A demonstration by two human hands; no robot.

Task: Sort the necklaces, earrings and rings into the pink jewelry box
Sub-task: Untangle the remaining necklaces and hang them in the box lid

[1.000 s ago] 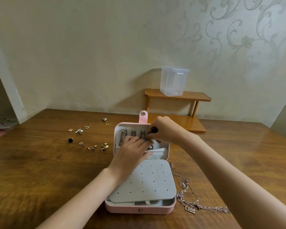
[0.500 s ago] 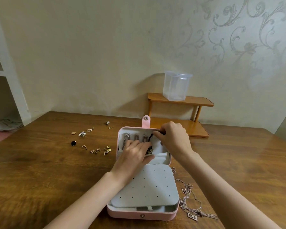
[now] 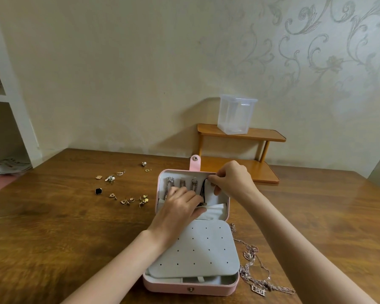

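The pink jewelry box [image 3: 190, 288] lies open on the wooden table, its grey perforated earring panel [image 3: 195, 251] in front. A black cord necklace [image 3: 203, 189] hangs in the lid by the silver hooks [image 3: 182, 183]. My right hand [image 3: 230, 181] pinches the cord's top at the lid's upper edge. My left hand [image 3: 180, 207] presses flat on the lid lining over the cord's lower end and the lid pocket. Several silver chain necklaces [image 3: 253, 273] lie right of the box. Loose earrings and rings [image 3: 127, 194] are scattered to the left.
A small two-tier wooden shelf [image 3: 241, 133] stands at the back against the wall, with a clear plastic container [image 3: 236, 114] on top. A white shelving unit [image 3: 0, 119] is at the far left. Bare wood spreads right of the box.
My right hand has shifted slightly up and right along the lid's top edge with the black cord. My left hand stays pressed on the lid. The view has tilted a little.
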